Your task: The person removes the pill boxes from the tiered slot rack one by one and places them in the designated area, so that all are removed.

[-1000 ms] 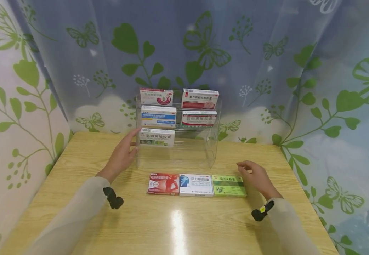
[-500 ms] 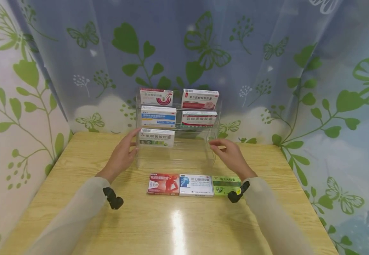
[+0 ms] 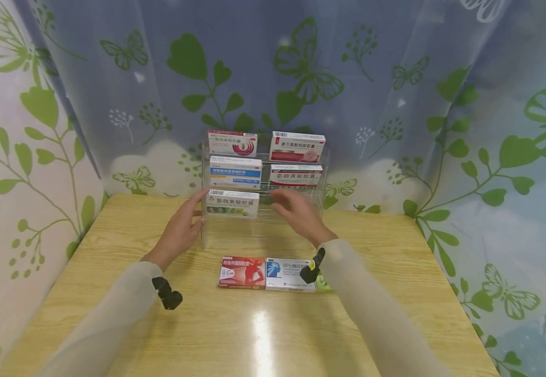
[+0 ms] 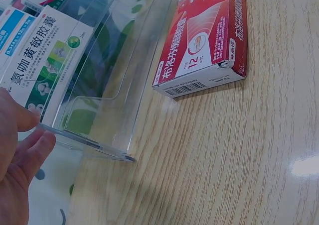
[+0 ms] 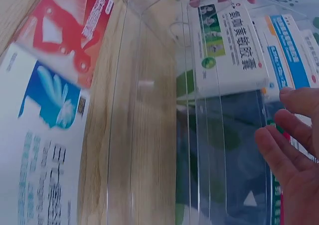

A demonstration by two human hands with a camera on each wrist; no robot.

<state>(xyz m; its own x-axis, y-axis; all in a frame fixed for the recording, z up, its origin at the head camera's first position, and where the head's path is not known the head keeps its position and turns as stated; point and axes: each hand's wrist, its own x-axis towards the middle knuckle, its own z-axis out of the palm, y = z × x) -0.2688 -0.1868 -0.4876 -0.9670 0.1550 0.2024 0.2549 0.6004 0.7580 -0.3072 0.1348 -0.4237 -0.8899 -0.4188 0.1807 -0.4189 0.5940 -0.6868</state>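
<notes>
A clear three-tier rack (image 3: 310,220) stands at the table's back. It holds five medicine boxes, and the lowest tier has one white-green box (image 3: 232,203) on its left. My left hand (image 3: 196,209) rests with straight fingers against the rack's left wall (image 4: 84,140); the left wrist view shows its fingers (image 4: 37,145) at that edge. My right hand (image 3: 286,203) hovers, blurred, before the lowest tier's bare right half and holds nothing. In the right wrist view its fingers (image 5: 284,140) lie relaxed next to the white-green box (image 5: 229,51).
Three boxes lie in a row before the rack: a red one (image 3: 242,272), a white-blue one (image 3: 284,272) and a green one (image 3: 322,283), mostly hidden by my right sleeve. Patterned curtains close in the wooden table (image 3: 254,335) at the back and sides.
My right hand rose from beside the green box and swept left and forward to the front of the rack's lowest tier. The left hand stayed on the rack.
</notes>
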